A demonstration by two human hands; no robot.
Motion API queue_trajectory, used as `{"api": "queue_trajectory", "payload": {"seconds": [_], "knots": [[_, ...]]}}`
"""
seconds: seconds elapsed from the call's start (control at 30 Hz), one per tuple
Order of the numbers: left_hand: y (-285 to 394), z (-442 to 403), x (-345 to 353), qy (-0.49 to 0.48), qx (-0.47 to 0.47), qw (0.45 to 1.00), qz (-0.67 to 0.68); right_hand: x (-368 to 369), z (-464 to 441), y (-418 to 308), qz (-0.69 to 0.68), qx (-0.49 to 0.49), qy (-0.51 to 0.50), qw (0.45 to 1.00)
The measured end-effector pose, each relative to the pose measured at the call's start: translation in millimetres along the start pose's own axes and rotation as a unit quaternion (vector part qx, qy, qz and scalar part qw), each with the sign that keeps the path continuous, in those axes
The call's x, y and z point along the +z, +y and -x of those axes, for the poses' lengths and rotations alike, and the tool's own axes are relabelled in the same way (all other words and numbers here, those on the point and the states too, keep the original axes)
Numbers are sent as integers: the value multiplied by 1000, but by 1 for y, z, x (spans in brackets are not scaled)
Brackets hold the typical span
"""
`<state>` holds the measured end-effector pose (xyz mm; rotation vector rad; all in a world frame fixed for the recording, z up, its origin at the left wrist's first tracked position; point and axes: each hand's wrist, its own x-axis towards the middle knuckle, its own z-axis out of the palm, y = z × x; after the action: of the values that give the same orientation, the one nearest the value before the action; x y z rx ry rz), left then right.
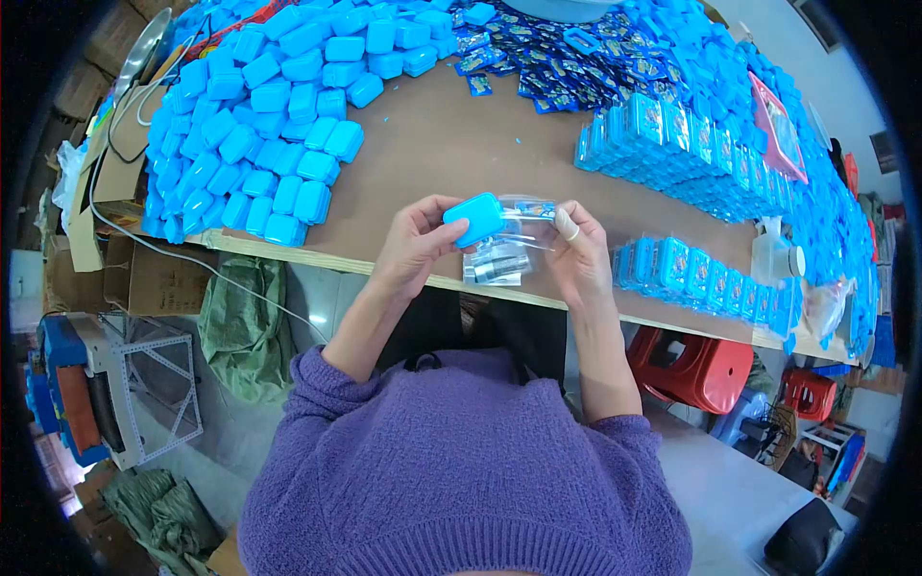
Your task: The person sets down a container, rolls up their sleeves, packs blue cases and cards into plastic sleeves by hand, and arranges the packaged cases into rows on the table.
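A small light-blue plastic case (475, 219) with rounded corners is pinched between the thumb and fingers of my left hand (415, 242). My right hand (582, 248), with a pale cover on one digit, is closed on clear plastic packaging (526, 232). A printed blue card (535, 208) shows at the packaging's upper edge, beside the case. Whether the case is partly inside the packaging, I cannot tell. Just below my hands, shiny clear-and-silver wrapping (497, 265) lies at the table's front edge.
Blue cases (274, 144) are heaped at the left of the brown table (451, 130). Printed packets (576, 67) lie at the back. Stacked packed cases (663, 144) and a row of them (706, 278) stand at right, near a clear bottle (776, 257). Red stools (691, 370) sit below.
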<state>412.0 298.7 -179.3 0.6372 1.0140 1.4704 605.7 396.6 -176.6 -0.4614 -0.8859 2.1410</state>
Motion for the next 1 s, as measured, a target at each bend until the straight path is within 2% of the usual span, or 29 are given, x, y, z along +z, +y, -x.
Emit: {"api": "queue_trajectory", "payload": {"seconds": [0.1, 0.3, 0.4, 0.43, 0.53, 0.63, 0.8, 0.93, 1.0], "knots": [[3, 1, 1, -7, -17, 1000, -3, -6, -2, 3, 62, -52, 7, 997], [4, -1, -1, -46, -56, 997, -27, -4, 6, -1, 83, -24, -4, 996], [5, 0, 5, -54, -7, 997, -54, -6, 9, 1, 123, -5, 17, 992], [5, 1, 6, -58, 18, 996, -68, -4, 10, 0, 140, -27, 10, 990], [8, 2, 10, -47, 6, 997, -53, 2, 12, -6, 174, -70, -4, 982], [9, 0, 12, -50, 1, 997, -57, -2, 9, -19, 213, -95, -83, 969], [8, -2, 14, -58, 5, 996, -67, -9, 9, -18, 260, -66, -108, 957], [4, -1, 15, -51, 11, 997, -51, -5, 8, -16, 231, -105, -54, 966], [1, -2, 17, -55, 13, 997, -49, 0, 6, -7, 164, -148, 73, 973]]}}
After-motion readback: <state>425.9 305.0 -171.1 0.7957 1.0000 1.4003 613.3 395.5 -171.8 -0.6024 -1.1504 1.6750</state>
